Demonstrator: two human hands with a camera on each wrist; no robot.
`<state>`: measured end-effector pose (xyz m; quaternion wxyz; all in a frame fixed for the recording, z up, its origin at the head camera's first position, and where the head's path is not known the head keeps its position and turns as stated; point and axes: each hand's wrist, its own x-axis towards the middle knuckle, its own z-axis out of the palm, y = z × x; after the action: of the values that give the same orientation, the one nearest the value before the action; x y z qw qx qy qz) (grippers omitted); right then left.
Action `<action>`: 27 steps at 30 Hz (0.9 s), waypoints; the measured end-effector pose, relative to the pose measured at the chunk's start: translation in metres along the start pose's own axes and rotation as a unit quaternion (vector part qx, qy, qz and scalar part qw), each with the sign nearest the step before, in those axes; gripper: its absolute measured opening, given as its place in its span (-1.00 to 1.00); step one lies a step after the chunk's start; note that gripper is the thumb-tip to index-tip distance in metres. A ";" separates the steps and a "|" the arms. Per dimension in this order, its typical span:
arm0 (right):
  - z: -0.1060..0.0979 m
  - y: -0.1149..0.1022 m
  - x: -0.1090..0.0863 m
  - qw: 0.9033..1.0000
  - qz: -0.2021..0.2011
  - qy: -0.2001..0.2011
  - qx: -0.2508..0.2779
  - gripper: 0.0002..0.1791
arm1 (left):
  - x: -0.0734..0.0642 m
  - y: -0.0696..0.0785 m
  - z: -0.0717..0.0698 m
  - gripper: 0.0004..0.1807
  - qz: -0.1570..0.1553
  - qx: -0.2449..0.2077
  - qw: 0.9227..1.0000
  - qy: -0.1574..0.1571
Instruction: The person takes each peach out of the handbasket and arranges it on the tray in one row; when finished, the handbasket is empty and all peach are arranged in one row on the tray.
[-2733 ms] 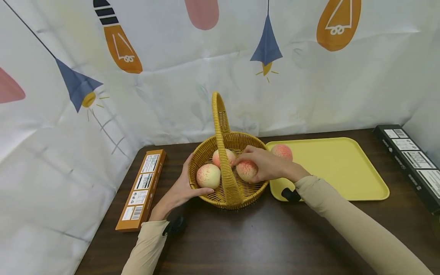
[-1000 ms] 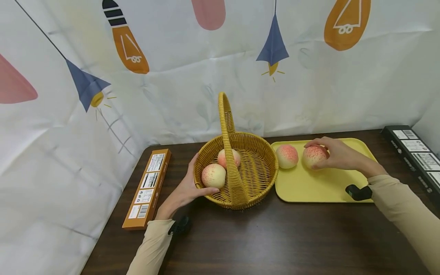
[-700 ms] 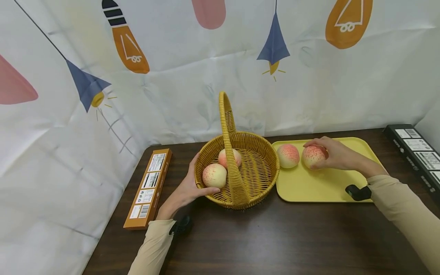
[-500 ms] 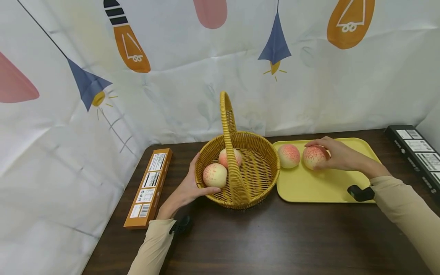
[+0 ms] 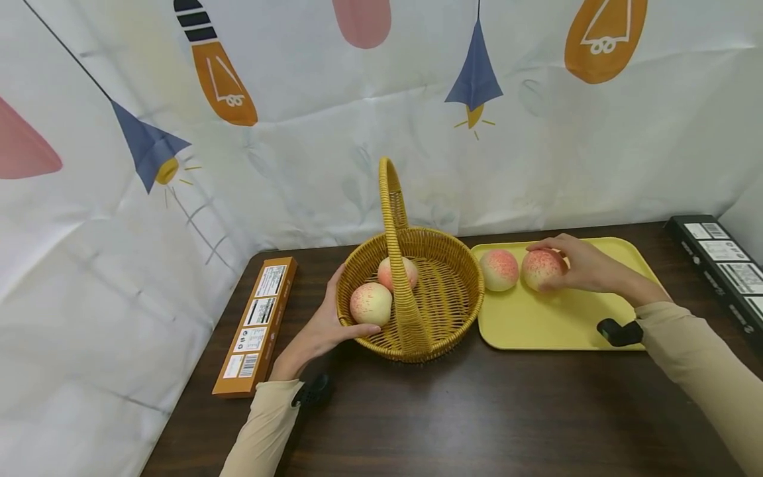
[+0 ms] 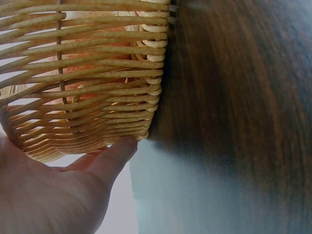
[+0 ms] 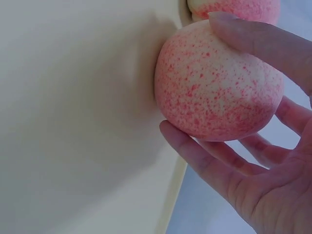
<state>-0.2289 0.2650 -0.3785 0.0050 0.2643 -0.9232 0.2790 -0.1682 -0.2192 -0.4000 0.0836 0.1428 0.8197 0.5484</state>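
A yellow wicker basket (image 5: 456, 265) with a tall arched handle stands mid-table. Inside, on its left, lie two pink-and-cream peaches: a front peach (image 5: 371, 305) and a back peach (image 5: 387, 273), the latter partly behind the handle. My left hand (image 5: 316, 329) holds the basket's left side, thumb by the front rim; the left wrist view shows the woven wall (image 6: 92, 73) against that hand. On the yellow tray (image 5: 554, 328), my right hand (image 5: 587, 265) grips a speckled peach (image 7: 217, 90) between thumb and fingers. Another peach (image 5: 499, 270) sits just left of it on the tray.
An orange box (image 5: 256, 328) with white labels lies left of the basket on the dark wooden table (image 5: 465, 411). A long black box (image 5: 718, 265) lies right of the tray. A white patterned cloth (image 5: 334, 165) hangs behind the table.
My right hand has moved a peach rightward out of the basket to the tray, beside the other peach. Over the last second it barely moves. My left hand stays at the basket.
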 end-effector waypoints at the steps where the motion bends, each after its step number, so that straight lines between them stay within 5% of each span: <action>1: -0.001 0.000 0.000 1.000 0.005 -0.002 0.002 -0.24 | 0.000 0.000 0.000 0.49 0.001 0.000 1.000 -0.001; 9: -0.015 -0.015 0.001 0.999 0.008 -0.017 0.044 -0.27 | 0.000 -0.001 0.000 0.49 0.006 -0.001 1.000 -0.002; 16: -0.024 -0.076 0.013 0.997 -0.064 0.025 0.019 -0.35 | 0.000 -0.003 -0.002 0.49 0.017 -0.002 1.000 0.001; 22: 0.003 -0.139 0.032 0.985 -0.165 0.032 0.048 -0.42 | 0.000 -0.002 -0.002 0.49 0.008 0.003 1.000 -0.002; 27: 0.040 -0.169 0.051 0.972 -0.217 0.014 0.086 -0.44 | -0.001 -0.001 -0.002 0.48 0.002 0.006 1.000 -0.003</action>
<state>-0.1847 0.1004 -0.3182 0.0555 0.4541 -0.8159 0.3535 -0.1680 -0.2212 -0.4003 0.0840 0.1470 0.8222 0.5434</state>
